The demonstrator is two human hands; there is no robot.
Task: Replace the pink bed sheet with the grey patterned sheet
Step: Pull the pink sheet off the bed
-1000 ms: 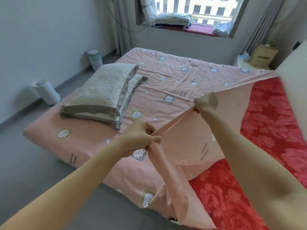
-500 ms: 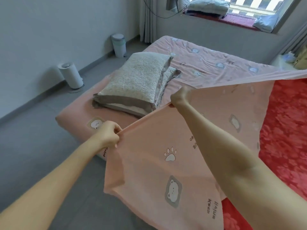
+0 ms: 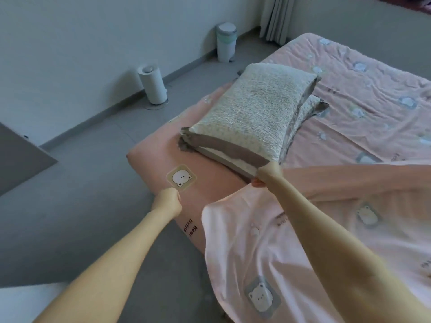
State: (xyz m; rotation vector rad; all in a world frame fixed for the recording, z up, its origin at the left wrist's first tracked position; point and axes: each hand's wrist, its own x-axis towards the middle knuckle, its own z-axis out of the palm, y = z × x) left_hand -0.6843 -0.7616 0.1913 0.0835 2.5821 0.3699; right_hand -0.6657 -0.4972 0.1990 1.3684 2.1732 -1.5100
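Observation:
The pink bear-print sheet point(image 3: 363, 94) covers the mattress. Its near part is folded over, pale underside up, as a flap point(image 3: 263, 241) that hangs off the near edge. My right hand point(image 3: 265, 176) pinches the flap's far edge, right against the near corner of two stacked grey-beige pillows point(image 3: 254, 108). My left hand point(image 3: 168, 201) is curled at the sheet on the mattress's near side edge, just below a bear patch point(image 3: 181, 177), apart from the flap. No grey patterned sheet shows in this view.
A white cylinder point(image 3: 152, 86) and a white pedal bin point(image 3: 226, 43) stand on the grey floor point(image 3: 98, 206) along the left wall. A curtain point(image 3: 275, 19) hangs at the back. A grey panel point(image 3: 18, 159) juts in from the left.
My left hand has let go of the flap's corner and dropped to the mattress edge. My right hand has carried the flap's edge over to the pillows. The flap has sunk.

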